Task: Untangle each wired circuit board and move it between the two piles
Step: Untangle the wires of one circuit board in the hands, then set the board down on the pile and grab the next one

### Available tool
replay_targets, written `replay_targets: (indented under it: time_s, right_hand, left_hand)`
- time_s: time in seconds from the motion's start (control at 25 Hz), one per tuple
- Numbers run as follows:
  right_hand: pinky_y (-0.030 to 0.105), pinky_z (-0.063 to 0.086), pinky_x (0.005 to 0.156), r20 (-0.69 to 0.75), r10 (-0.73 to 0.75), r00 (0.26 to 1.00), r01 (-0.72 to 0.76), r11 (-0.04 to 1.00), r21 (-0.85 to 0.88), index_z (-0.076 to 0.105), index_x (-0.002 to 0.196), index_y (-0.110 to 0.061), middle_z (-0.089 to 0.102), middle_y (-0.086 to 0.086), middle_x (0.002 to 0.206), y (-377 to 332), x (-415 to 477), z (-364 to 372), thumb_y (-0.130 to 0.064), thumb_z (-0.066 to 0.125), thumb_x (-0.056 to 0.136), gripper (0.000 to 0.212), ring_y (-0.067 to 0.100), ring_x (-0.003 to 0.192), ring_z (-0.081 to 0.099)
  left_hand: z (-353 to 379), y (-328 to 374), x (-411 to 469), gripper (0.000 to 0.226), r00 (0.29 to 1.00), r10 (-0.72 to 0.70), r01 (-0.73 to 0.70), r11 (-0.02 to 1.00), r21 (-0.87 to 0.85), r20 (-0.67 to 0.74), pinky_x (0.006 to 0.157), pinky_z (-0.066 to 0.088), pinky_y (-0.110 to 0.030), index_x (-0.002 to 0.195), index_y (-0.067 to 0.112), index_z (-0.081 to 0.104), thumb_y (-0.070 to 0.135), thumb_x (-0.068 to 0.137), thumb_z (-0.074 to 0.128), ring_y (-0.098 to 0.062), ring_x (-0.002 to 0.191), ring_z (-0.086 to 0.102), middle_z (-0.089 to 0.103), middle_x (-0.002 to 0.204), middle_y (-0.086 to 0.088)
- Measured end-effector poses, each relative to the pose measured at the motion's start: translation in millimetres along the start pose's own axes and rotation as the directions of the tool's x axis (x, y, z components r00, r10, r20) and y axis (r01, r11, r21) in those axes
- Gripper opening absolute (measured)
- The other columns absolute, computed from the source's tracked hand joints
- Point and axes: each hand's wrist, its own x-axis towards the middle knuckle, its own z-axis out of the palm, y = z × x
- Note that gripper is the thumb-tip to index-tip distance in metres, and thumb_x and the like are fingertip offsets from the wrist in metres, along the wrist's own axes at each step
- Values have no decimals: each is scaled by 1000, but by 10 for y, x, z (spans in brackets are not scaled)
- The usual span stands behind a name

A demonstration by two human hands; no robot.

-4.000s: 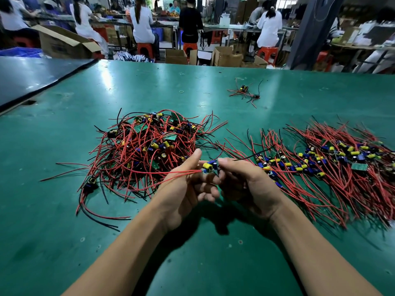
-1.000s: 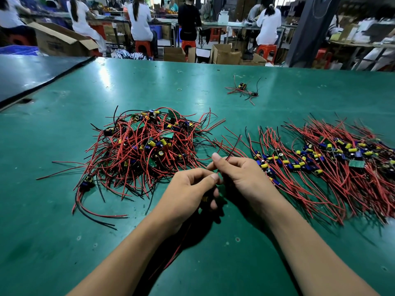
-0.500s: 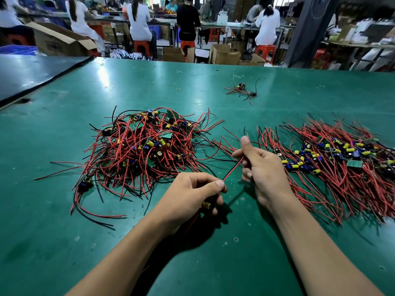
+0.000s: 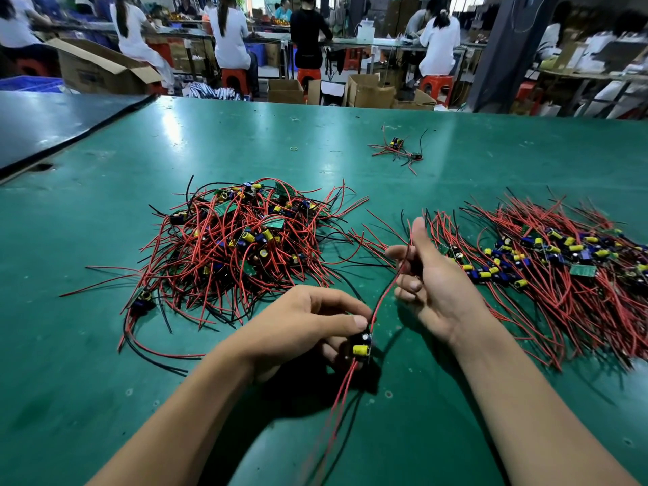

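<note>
My left hand (image 4: 301, 320) pinches a small circuit board (image 4: 361, 349) with a yellow capacitor, just above the green table. Red wires hang from the board toward me, and one red wire (image 4: 387, 291) runs up from it into my right hand (image 4: 431, 282). My right hand holds that wire between thumb and fingers, the thumb pointing up. A tangled pile (image 4: 238, 247) of boards with red and black wires lies to the left. The sorted pile (image 4: 547, 264), wires laid out roughly parallel, lies to the right, just behind my right hand.
A few loose wired boards (image 4: 398, 149) lie farther back on the green table (image 4: 105, 345). A dark mat (image 4: 52, 124) covers the table at far left. People sit at benches beyond the far edge, among cardboard boxes (image 4: 371, 91).
My right hand has slid up along the red wire, away from my left hand, drawing it straighter. My left hand keeps the board low, and the board shows more clearly.
</note>
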Motion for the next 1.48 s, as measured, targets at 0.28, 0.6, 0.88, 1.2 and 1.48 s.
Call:
replay_targets:
  time_s: [0.28,0.6,0.88,1.2,1.48]
  right_hand:
    - [20,31,41,167,-16,986,59,965,-256,78,82,-13,53,-3,63,143,-30,66,-40,59,99,38,9,42,39]
    - [19,32,43,263,-19,965,97,953,-287,79,83,-15,54,-1,63,146,-87,90,-53,69,83,39,11,45,42]
    - [19,44,52,297,-246,923,358,832,-425,70,92,-21,61,-4,76,143,-154,140,-61,82,68,49,6,56,52]
    - [23,52,74,164,-640,750,546,461,-700,65,93,-27,69,-10,85,198,-124,118,-33,79,85,17,4,73,62]
    - [45,41,99,-59,-636,770,70,176,-982,63,122,-21,60,8,119,96,-81,-116,-35,70,90,36,31,115,52]
  left_hand:
    - [-4,59,31,16,942,141,-216,949,-231,-304,53,53,-22,94,8,70,14,79,71,-19,64,68,73,87,-12]
    - [-14,67,35,25,901,150,-251,945,-208,-407,53,54,-19,101,6,69,22,82,69,-15,68,71,75,87,-9]
    - [-45,53,90,55,910,92,-209,944,-256,-405,74,61,-35,111,13,71,55,79,55,-22,89,72,76,101,-4]
    - [-34,24,96,25,875,159,-295,924,-243,-457,62,61,-32,107,6,67,26,96,57,-23,74,72,75,96,-8]
    - [-194,-152,119,2,666,347,-112,922,371,-661,49,42,-28,92,18,64,16,92,63,-15,41,55,64,56,-7]
